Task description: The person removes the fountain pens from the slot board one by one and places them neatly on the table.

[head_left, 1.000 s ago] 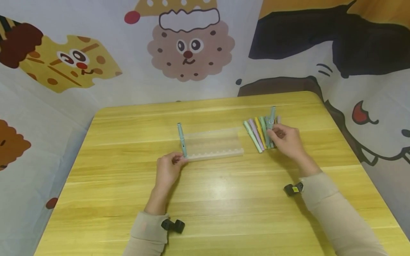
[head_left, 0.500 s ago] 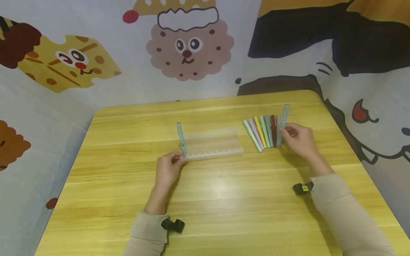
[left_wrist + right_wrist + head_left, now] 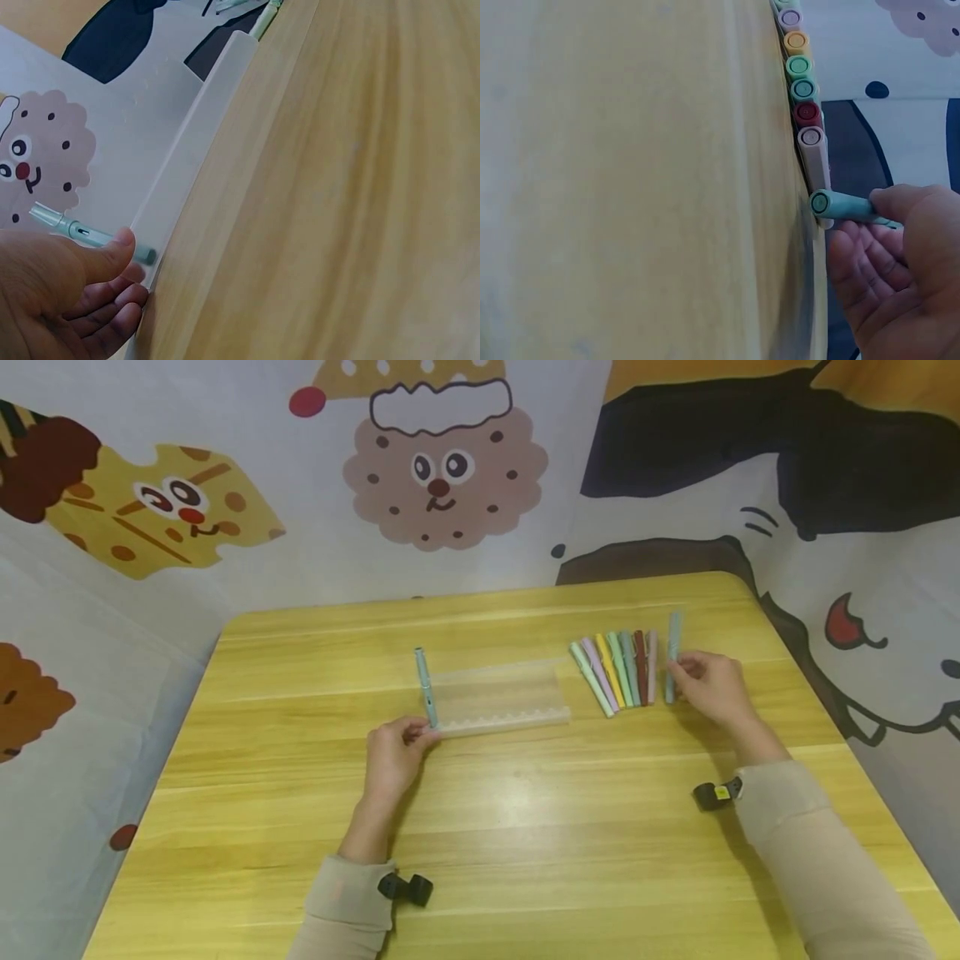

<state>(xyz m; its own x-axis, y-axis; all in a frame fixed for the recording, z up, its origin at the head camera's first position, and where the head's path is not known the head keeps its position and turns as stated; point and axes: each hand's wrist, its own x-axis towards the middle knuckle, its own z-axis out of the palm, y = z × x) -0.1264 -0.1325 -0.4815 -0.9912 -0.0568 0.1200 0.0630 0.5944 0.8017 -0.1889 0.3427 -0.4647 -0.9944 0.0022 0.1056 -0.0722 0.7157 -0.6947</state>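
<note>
A clear plastic pen rack with a notched front edge stands on the table. One teal pen leans in its leftmost notch. My left hand pinches the rack's left end, its thumb beside the pen's lower end in the left wrist view. My right hand holds another blue-green pen between thumb and fingers, to the right of the pen row. Its lower end is close to the table; whether it touches, I cannot tell. The rack's left corner is partly hidden by my fingers.
Several capped pens lie side by side right of the rack, among them a yellow pen, a dark red pen and a greyish pink pen. The wooden table ends at a cartoon-printed cloth behind.
My right hand has carried its pen rightward, off the row, and lowered it beside the greyish pink pen. The left hand and the rack have stayed in place.
</note>
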